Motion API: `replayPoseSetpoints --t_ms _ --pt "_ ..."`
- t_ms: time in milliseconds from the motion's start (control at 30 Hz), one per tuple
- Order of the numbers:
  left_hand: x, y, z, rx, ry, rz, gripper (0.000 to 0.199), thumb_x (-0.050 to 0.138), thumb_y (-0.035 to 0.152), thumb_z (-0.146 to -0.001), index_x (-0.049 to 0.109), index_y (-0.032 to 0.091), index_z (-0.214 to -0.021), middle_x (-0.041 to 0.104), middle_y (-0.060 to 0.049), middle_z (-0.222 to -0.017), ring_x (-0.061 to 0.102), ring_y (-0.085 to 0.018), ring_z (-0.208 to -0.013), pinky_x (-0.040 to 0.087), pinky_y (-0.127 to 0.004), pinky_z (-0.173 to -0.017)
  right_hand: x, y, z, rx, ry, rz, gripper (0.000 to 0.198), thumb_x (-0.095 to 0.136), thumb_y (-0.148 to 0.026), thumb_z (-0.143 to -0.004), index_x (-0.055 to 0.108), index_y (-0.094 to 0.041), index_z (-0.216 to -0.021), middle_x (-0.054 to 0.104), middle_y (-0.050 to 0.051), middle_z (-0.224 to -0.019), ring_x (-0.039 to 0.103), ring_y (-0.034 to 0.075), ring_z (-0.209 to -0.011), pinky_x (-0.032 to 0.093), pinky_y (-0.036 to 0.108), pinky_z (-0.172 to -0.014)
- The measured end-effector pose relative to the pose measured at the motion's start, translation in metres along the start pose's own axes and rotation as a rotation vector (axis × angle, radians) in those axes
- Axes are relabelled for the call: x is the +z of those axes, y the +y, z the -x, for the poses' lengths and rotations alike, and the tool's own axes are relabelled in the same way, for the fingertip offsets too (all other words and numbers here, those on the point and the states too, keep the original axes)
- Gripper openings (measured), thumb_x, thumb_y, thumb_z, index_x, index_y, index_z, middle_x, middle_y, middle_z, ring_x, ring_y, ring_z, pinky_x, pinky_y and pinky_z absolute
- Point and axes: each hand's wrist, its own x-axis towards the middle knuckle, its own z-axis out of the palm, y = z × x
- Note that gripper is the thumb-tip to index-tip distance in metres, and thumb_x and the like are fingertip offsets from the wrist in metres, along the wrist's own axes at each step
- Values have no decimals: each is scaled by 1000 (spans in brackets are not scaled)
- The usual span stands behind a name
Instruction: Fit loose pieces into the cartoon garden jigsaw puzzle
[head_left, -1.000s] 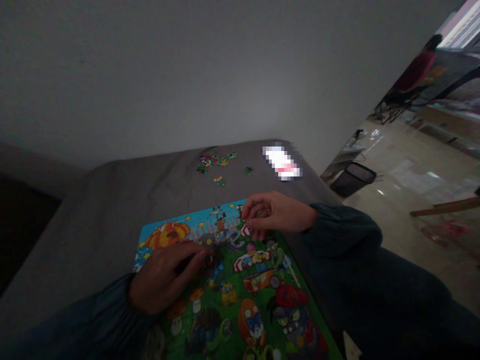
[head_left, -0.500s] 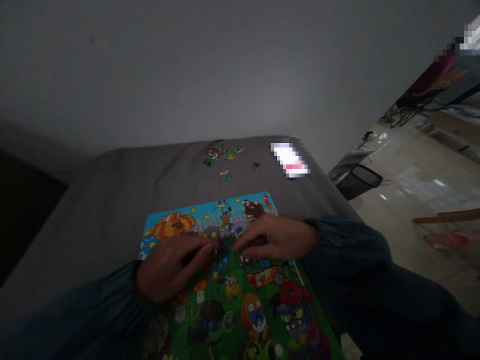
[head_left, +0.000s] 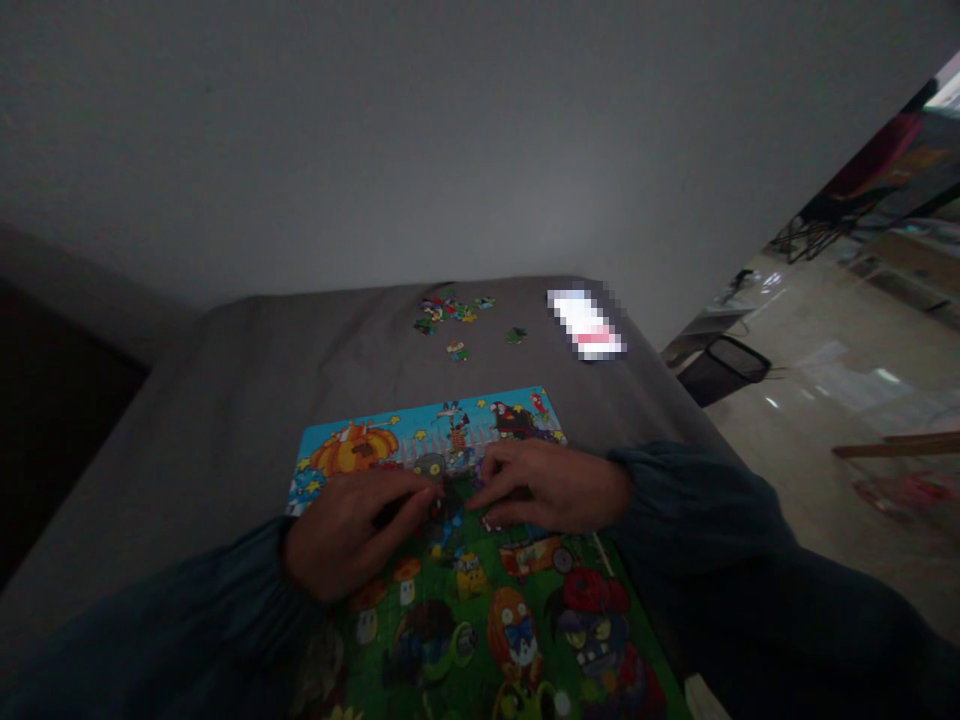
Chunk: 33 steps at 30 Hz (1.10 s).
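A colourful cartoon jigsaw puzzle (head_left: 472,575) lies on the grey cloth, with a blue strip along its far edge and green below. My left hand (head_left: 352,530) rests over its left middle, thumb and fingertips drawn together in a pinch near a grey cartoon figure; what is between them, if anything, is hidden. Across from it, my right hand (head_left: 551,485) is over the right part of the picture. Its index finger points down onto the green area, apart from the thumb, and no piece shows in it. Both hands cover parts of the puzzle.
Beyond the puzzle lies a small heap of loose puzzle pieces (head_left: 450,308), with single pieces (head_left: 457,351) nearer. A lit phone (head_left: 586,325), blurred out, is at the far right of the cloth-covered table (head_left: 247,370). A wall (head_left: 375,150) stands behind; a dark chair (head_left: 724,368) is at right.
The whole view has shifted slightly. My right hand's fingers have bent a little more over the puzzle; my left hand keeps nearly the same pinch at the same spot.
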Motion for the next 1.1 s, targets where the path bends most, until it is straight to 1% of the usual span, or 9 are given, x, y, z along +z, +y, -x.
replayPoseSetpoints --t_ms 167,267,333,400,500,567,667,867,1100 --pt "0 -2 -1 -5 -33 6 32 39 34 -96 67 21 -92 70 -1 -80 64 -13 -73 45 -21 -64 13 -4 -1 101 111 -70 49 70 -26 -82 56 -21 -128 50 9 -117 55 16 -94 47 30 -84" --pt "2 -4 -1 7 -37 -13 34 38 35 -96 68 20 -89 70 -1 -77 63 -14 -71 45 -22 -63 12 -1 -6 92 204 -34 41 66 -20 -84 58 -20 -124 55 7 -111 55 18 -99 46 33 -88" --pt "4 -5 -1 -2 -18 -16 36 37 36 -96 68 20 -89 70 -2 -79 64 -14 -71 45 -23 -64 -2 9 -12 141 286 12 32 60 -20 -88 60 -19 -119 59 6 -103 56 16 -91 47 31 -84" --pt "4 -6 -1 -10 -13 -7 36 37 37 -96 68 21 -89 71 -2 -80 64 -14 -72 45 -23 -65 -25 27 -21 299 415 80 26 55 -24 -92 61 -18 -116 62 5 -100 57 13 -81 49 29 -79" --pt "4 -6 -1 13 -37 -17 37 35 37 -97 67 19 -88 69 -2 -75 62 -14 -70 43 -23 -62 -66 62 -37 529 588 239 32 46 -21 -96 55 -12 -126 57 14 -119 55 18 -105 43 35 -96" --pt "3 -6 -1 25 -42 -41 40 33 37 -98 66 19 -85 67 -2 -72 62 -14 -68 42 -23 -61 -87 86 -48 608 560 273 31 53 -20 -92 57 -8 -120 53 18 -125 51 24 -115 40 41 -101" --pt "4 -6 -1 27 -37 -65 40 33 36 -98 65 19 -81 66 -2 -70 62 -14 -66 39 -23 -60 -100 108 -62 676 446 274 30 57 -30 -92 57 -14 -118 56 12 -122 57 22 -107 49 43 -91" --pt "6 -7 2 38 -19 -88 35 36 34 -96 65 21 -83 67 -2 -70 62 -15 -68 38 -23 -60 -112 112 -99 647 257 224 33 56 -34 -92 55 -15 -120 58 9 -119 60 20 -101 52 41 -85" --pt "8 -8 2 36 -29 -121 34 37 35 -95 66 21 -83 67 -3 -70 63 -17 -68 40 -25 -61 -123 102 -160 585 378 216 34 56 -34 -92 54 -15 -121 57 9 -120 60 21 -102 52 42 -85"
